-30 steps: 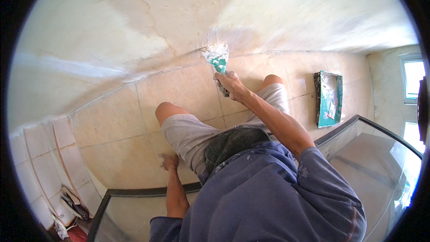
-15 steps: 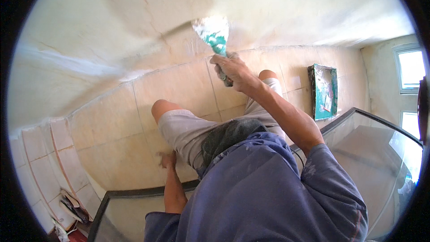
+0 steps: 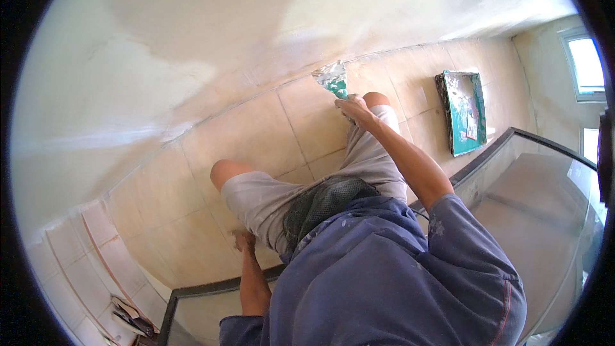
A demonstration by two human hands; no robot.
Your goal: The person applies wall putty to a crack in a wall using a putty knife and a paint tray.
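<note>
- Landmark: I take the green rectangular tray (image 3: pixel 462 145), smeared with white and dark residue; it sits on the beige square-tiled floor (image 3: pixel 240 131). A small flat piece (image 3: pixel 472 127), pale and reddish, lies inside it.
- Right hand (image 3: pixel 357 111): I record it to the left of the tray, fingers wrapped around a handle in a firm grip.
- Tool held: a broad scraper (image 3: pixel 334 78) with a flaring blade and green body, coated in whitish paste. It is left of the tray, its blade edge at the joint of floor and cream-coloured, patchily stained wall (image 3: pixel 218 19). I cannot tell whether the edge touches the wall.
- Left hand (image 3: pixel 244 241): well to the left of the tray, low beside the left leg of the grey knee-length shorts (image 3: pixel 257 200). It is blurred; I cannot tell whether its fingers are spread or pressed together.
- Glass panel with dark frame (image 3: pixel 522 211): I note it just beside the tray, on the wearer's side.
- Dark shoe with pale lining (image 3: pixel 132 318): far left of the tray, near white tiles.
</note>
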